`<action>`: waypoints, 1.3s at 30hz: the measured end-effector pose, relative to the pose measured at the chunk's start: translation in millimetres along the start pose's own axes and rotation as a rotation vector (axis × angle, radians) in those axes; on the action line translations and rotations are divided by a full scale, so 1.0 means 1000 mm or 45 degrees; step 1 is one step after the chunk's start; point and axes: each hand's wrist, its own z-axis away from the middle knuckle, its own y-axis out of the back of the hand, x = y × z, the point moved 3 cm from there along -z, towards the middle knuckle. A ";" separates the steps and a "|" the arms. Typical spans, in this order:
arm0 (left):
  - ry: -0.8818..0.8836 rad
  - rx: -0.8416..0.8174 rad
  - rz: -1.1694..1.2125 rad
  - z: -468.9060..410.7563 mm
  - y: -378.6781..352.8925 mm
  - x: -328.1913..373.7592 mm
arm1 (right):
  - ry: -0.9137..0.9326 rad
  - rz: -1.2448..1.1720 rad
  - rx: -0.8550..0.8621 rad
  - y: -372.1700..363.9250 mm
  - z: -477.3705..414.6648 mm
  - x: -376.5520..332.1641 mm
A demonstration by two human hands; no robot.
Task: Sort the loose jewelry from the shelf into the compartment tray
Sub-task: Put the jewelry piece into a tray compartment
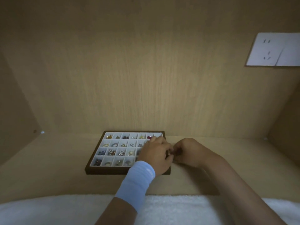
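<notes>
The fingers [168, 157] of the left hand [155, 155] and right hand [189, 151] curl inward and meet in the head view, pinching a small dark jewelry piece [174, 152], too blurred to identify, at the right edge of the compartment tray [97, 171] on the shelf [48, 176]. It probably handles light, slick and delicate; a fingertip pinch on its sturdiest part seems safest.

Compartment tray [103, 172] has a dark brown frame with white lining; the jewelry [130, 153] looks gold, silver and reddish. Shelf [48, 159] is tan woodgrain, wristband [136, 181] light blue, wall socket [274, 49] white.
</notes>
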 end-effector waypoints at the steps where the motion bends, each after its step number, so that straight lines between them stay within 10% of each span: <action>1: -0.014 0.023 0.033 0.000 -0.001 -0.001 | 0.004 -0.017 0.009 0.000 -0.001 0.000; 12: 0.021 0.112 0.236 0.003 0.001 -0.008 | -0.072 -0.263 0.063 0.003 -0.002 0.003; 24: 0.418 0.344 1.116 0.007 0.044 -0.032 | -0.097 -1.561 0.328 0.008 -0.015 -0.042; 39: 0.638 0.428 1.333 0.015 0.058 -0.070 | 0.188 -0.797 0.367 0.014 -0.050 -0.076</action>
